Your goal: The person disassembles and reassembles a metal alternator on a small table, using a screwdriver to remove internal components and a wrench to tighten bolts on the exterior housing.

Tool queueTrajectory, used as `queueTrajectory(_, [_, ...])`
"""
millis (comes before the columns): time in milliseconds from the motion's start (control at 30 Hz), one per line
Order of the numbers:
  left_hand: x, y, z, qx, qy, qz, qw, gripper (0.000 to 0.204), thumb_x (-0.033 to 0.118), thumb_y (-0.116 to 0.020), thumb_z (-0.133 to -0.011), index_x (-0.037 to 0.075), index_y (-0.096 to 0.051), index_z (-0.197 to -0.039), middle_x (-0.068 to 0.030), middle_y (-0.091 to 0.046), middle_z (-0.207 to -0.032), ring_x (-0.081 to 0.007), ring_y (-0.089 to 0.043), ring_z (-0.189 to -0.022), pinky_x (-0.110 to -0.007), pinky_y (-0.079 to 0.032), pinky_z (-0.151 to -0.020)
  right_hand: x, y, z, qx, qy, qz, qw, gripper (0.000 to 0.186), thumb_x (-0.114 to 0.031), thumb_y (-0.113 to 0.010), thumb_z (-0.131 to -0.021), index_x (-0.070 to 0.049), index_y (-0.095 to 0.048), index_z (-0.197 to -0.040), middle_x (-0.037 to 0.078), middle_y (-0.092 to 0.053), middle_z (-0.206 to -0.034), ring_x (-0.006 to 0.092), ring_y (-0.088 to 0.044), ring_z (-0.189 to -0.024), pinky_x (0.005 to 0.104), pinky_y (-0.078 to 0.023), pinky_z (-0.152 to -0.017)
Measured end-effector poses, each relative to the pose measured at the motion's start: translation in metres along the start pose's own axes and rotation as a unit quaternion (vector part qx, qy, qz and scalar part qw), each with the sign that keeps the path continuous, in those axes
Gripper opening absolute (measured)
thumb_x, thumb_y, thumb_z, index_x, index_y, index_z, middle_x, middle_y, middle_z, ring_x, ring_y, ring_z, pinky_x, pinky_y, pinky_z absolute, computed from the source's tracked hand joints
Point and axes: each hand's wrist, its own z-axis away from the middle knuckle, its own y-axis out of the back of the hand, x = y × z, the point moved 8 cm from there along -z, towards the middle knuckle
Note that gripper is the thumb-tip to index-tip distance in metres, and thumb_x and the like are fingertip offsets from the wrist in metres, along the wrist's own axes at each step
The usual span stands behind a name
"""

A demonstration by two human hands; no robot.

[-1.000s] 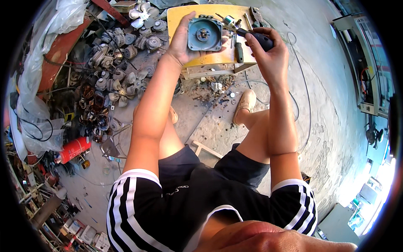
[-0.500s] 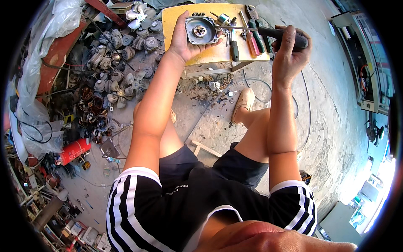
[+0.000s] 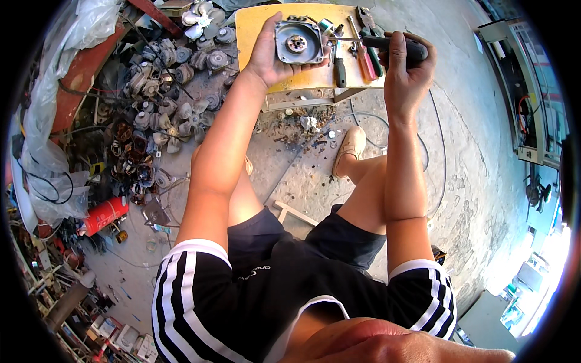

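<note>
My left hand [image 3: 270, 55] holds a grey round motor housing [image 3: 298, 42] upright over a low yellow table [image 3: 257, 24]. My right hand [image 3: 404, 72] grips the dark handle of a screwdriver [image 3: 387, 43], whose thin shaft points left and its tip meets the housing's right edge. Both hands are raised above the table. More screwdrivers with red and green handles [image 3: 365, 62] and pliers [image 3: 366, 17] lie on the table behind the hands.
A heap of old fan motors and blades [image 3: 163, 91] fills the floor at the left. A red cylinder [image 3: 104, 215] lies lower left. Scraps and screws [image 3: 305, 121] litter the concrete under the table. A cable [image 3: 436, 151] loops at the right.
My right hand moved right and up, turning the screwdriver level with its tip at the housing. My left hand tilted the housing to face me and shifted slightly right.
</note>
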Motion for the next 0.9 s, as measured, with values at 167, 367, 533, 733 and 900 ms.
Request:
queueTrajectory(167, [-0.001, 0.016, -0.004, 0.032, -0.017, -0.031, 0.999, 0.07, 0.06, -0.041, -0.093, -0.001, -0.052, -0.125, -0.0249, -0.063, -0.114, -0.0399, -0.064, -0.105, -0.055, -0.052, -0.094, -0.015, 0.008, -0.001, 0.051, 0.032, -0.057, 0.997, 0.027, -0.023, -0.065, -0.095, -0.001, -0.05, -0.101, 0.012, -0.071, -0.087, 0.0094, -0.061, -0.062, 0.0215, -0.049, -0.054])
queueTrajectory(367, [0.006, 0.016, -0.002, 0.045, -0.039, -0.029, 0.998, 0.073, 0.06, -0.041, -0.093, -0.004, -0.047, -0.128, -0.027, -0.06, -0.119, -0.0402, -0.062, -0.109, -0.055, -0.05, -0.096, -0.008, 0.013, -0.005, 0.053, -0.018, -0.075, 0.996, 0.029, -0.028, -0.061, -0.097, -0.002, -0.049, -0.1, 0.012, -0.071, -0.084, 0.0086, -0.058, -0.058, 0.0209, -0.047, -0.051])
queueTrajectory(533, [0.008, 0.015, -0.002, 0.009, -0.037, 0.015, 0.999, 0.075, 0.06, -0.042, -0.092, -0.005, -0.045, -0.13, -0.0279, -0.058, -0.12, -0.041, -0.059, -0.114, -0.058, -0.048, -0.098, 0.002, 0.008, -0.004, 0.031, -0.055, -0.103, 0.993, 0.028, -0.028, -0.06, -0.098, -0.002, -0.05, -0.099, 0.013, -0.07, -0.084, 0.0085, -0.056, -0.056, 0.0213, -0.046, -0.051])
queueTrajectory(733, [0.005, 0.019, -0.004, 0.032, -0.047, 0.014, 0.998, 0.076, 0.062, -0.043, -0.091, -0.003, -0.044, -0.132, -0.0287, -0.057, -0.123, -0.0446, -0.056, -0.116, -0.061, -0.045, -0.101, 0.007, 0.006, -0.004, 0.033, -0.079, -0.132, 0.987, 0.029, -0.029, -0.06, -0.098, -0.002, -0.05, -0.098, 0.012, -0.07, -0.083, 0.0089, -0.057, -0.056, 0.0217, -0.046, -0.05])
queueTrajectory(900, [-0.002, 0.018, -0.004, 0.025, -0.029, 0.034, 0.999, 0.078, 0.064, -0.042, -0.091, -0.001, -0.044, -0.133, -0.029, -0.056, -0.125, -0.0455, -0.055, -0.117, -0.062, -0.044, -0.101, 0.017, 0.007, -0.005, 0.044, -0.105, -0.169, 0.979, 0.028, -0.029, -0.06, -0.098, -0.002, -0.052, -0.097, 0.015, -0.071, -0.087, 0.0095, -0.058, -0.057, 0.0215, -0.047, -0.052])
